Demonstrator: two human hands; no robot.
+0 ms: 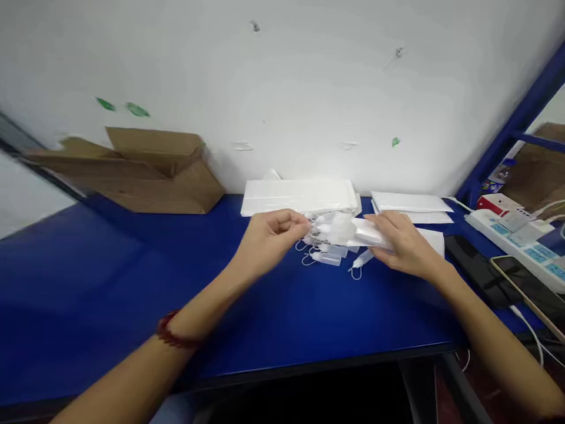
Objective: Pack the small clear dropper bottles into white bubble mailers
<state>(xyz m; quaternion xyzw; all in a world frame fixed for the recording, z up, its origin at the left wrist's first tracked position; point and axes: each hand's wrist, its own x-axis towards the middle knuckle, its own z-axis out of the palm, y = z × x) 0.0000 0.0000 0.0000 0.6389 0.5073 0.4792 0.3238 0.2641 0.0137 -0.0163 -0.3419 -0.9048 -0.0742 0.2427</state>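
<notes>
My left hand (280,238) is closed in a pinch at the nozzle end of the small translucent plastic bottles; the exact piece between the fingertips is too small to make out. My right hand (397,241) is wrapped round a white, partly clear plastic packet (364,231), level with the left hand. Below and between the hands, several small dropper bottles (326,258) with looped cap cords lie on the blue table (282,318). One more dropper bottle (362,259) lies just under my right hand. Part of the pile is hidden behind the hands and packet.
Flat white packs (300,196) lie against the wall, with more white sheets (412,203) to their right. An open cardboard box (176,188) stands back left. At right are two phones (477,268) and a power strip (516,241) with cables.
</notes>
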